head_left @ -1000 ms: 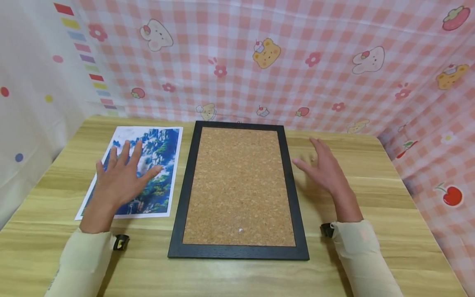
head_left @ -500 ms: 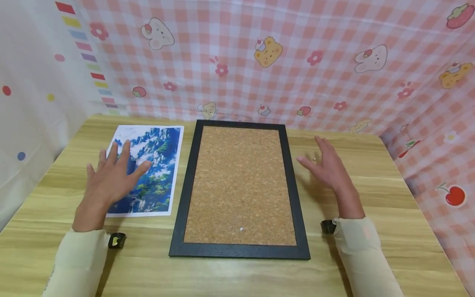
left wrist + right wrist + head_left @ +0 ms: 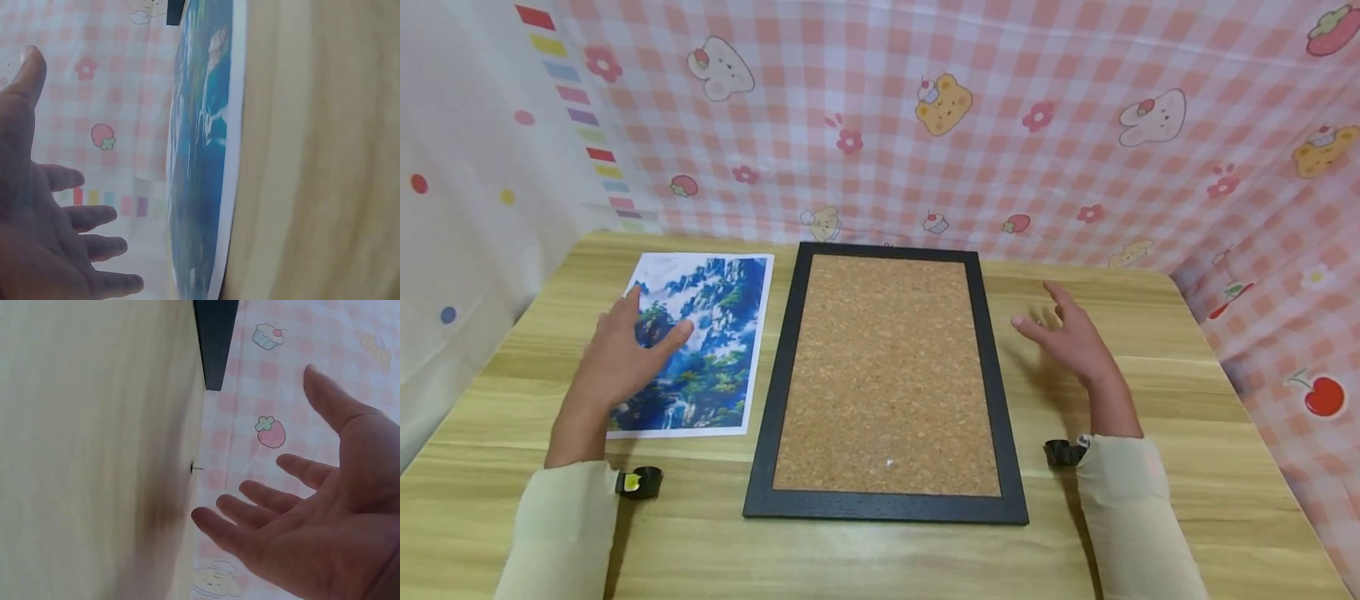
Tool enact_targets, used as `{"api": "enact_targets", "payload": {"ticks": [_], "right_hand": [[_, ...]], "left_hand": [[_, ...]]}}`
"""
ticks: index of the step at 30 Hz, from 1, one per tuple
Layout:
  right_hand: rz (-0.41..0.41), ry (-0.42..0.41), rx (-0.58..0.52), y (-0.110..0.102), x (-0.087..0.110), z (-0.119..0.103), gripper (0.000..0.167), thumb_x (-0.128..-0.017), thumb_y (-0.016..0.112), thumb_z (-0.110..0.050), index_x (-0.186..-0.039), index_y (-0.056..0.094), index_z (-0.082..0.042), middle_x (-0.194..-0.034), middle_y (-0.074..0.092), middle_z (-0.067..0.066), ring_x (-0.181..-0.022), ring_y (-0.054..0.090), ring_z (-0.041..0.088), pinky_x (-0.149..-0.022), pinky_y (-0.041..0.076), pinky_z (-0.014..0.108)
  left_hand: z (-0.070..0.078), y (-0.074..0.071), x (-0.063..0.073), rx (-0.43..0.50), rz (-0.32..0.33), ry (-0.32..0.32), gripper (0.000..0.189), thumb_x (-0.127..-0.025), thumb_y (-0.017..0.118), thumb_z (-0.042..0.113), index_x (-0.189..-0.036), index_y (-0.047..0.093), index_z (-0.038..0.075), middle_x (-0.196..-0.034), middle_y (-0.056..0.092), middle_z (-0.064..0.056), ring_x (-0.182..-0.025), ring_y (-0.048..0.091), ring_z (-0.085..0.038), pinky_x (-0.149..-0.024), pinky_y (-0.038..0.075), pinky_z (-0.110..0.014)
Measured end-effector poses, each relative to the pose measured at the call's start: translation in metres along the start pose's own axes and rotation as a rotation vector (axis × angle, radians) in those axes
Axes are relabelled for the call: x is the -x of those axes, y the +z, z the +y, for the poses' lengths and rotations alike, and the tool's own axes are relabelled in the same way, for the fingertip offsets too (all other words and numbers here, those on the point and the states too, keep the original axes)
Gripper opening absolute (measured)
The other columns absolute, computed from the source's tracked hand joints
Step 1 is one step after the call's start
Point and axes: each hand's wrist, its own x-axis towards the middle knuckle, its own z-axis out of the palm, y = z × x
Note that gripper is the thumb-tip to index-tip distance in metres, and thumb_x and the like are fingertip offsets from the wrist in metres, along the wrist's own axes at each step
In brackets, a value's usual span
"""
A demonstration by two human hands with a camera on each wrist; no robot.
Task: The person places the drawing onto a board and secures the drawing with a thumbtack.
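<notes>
My left hand (image 3: 613, 354) hovers over the left side of a printed landscape picture (image 3: 722, 333) of blue mountains, mist and trees. In the left wrist view its fingers are spread and a gap separates them from the paper (image 3: 206, 150). My right hand (image 3: 1071, 337) hangs above the table right of a black-framed cork board (image 3: 887, 375), fingers extended and holding nothing. A small thin pin (image 3: 197, 467) stands point-up on the table near the right fingers. In the head view the right hand partly hides that spot.
The wooden table (image 3: 1157, 400) carries the board in its middle and the picture at its left. A small shiny speck (image 3: 890, 462) shows low on the cork. Pink checked cloth (image 3: 880, 100) closes off the back and right, white dotted cloth (image 3: 452, 250) the left.
My left hand has drifted left and turned more onto its side, uncovering more of the picture. My right hand has shifted slightly right. Board and picture lie as before.
</notes>
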Motion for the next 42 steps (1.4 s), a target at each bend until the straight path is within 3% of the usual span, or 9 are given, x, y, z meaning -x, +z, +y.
{"api": "enact_targets", "payload": {"ticks": [6,11,15,21,26,31,36,42], "right_hand": [[-0.027,0.03,-0.086,0.0,-0.003,0.008,0.094,-0.097,0.067,-0.044,-0.165,0.009,-0.015,-0.168,0.005,0.018,-0.151,0.012,0.044,-0.115,0.023,0.065],[-0.02,0.043,-0.137,-0.002,-0.005,0.012,0.089,-0.097,0.069,-0.04,-0.164,0.015,-0.014,-0.167,0.01,0.019,-0.15,0.019,0.043,-0.115,0.027,0.062],[-0.013,0.064,-0.142,-0.002,-0.008,0.013,0.089,-0.096,0.07,-0.04,-0.163,0.019,-0.01,-0.165,0.016,0.024,-0.148,0.025,0.044,-0.114,0.03,0.061],[-0.041,0.091,-0.129,-0.002,-0.012,0.019,0.08,-0.098,0.069,-0.029,-0.159,0.026,0.0,-0.157,0.03,0.03,-0.14,0.038,0.046,-0.11,0.037,0.057],[-0.061,0.083,-0.055,-0.002,-0.014,0.026,0.069,-0.1,0.067,-0.025,-0.153,0.034,0.006,-0.148,0.042,0.031,-0.131,0.046,0.045,-0.104,0.044,0.051],[-0.055,0.098,-0.013,-0.001,-0.016,0.026,0.062,-0.1,0.067,-0.021,-0.15,0.041,0.006,-0.144,0.046,0.03,-0.131,0.046,0.044,-0.106,0.042,0.052],[-0.025,0.124,0.04,-0.001,-0.017,0.024,0.053,-0.1,0.065,-0.017,-0.144,0.049,0.007,-0.141,0.049,0.029,-0.128,0.048,0.042,-0.106,0.04,0.052],[0.019,0.117,0.099,0.003,-0.023,0.02,0.042,-0.102,0.061,-0.015,-0.136,0.056,0.01,-0.13,0.057,0.03,-0.115,0.057,0.04,-0.094,0.05,0.046]], "left_hand": [[-0.003,-0.002,-0.002,0.14,0.082,-0.039,0.102,-0.098,0.058,0.055,-0.162,-0.003,0.004,-0.164,0.002,-0.031,-0.147,0.005,-0.056,-0.108,0.015,-0.078],[-0.003,-0.001,-0.006,0.217,0.155,-0.181,0.101,-0.096,0.059,0.06,-0.164,0.003,0.009,-0.165,0.008,-0.027,-0.148,0.012,-0.053,-0.11,0.02,-0.074],[-0.005,-0.003,-0.008,0.15,0.212,-0.301,0.102,-0.093,0.062,0.061,-0.163,0.011,0.007,-0.162,0.019,-0.031,-0.144,0.023,-0.054,-0.11,0.027,-0.07],[-0.016,-0.007,-0.008,0.053,0.149,-0.426,0.111,-0.09,0.06,0.069,-0.162,0.008,0.003,-0.156,0.021,-0.039,-0.139,0.026,-0.059,-0.108,0.029,-0.071],[-0.024,-0.008,-0.008,-0.037,0.128,-0.45,0.112,-0.088,0.07,0.059,-0.16,0.01,-0.001,-0.147,0.031,-0.041,-0.131,0.031,-0.059,-0.103,0.032,-0.068],[-0.028,-0.01,-0.007,-0.135,0.092,-0.44,0.109,-0.086,0.079,0.047,-0.157,0.016,-0.006,-0.137,0.033,-0.044,-0.119,0.03,-0.057,-0.097,0.03,-0.068],[-0.029,-0.012,-0.008,-0.142,0.072,-0.421,0.106,-0.086,0.08,0.045,-0.153,0.021,-0.011,-0.132,0.037,-0.043,-0.113,0.033,-0.057,-0.095,0.032,-0.064],[-0.033,-0.013,-0.008,-0.16,0.048,-0.423,0.103,-0.086,0.078,0.046,-0.148,0.025,-0.017,-0.133,0.042,-0.045,-0.108,0.042,-0.055,-0.095,0.036,-0.061]]}}
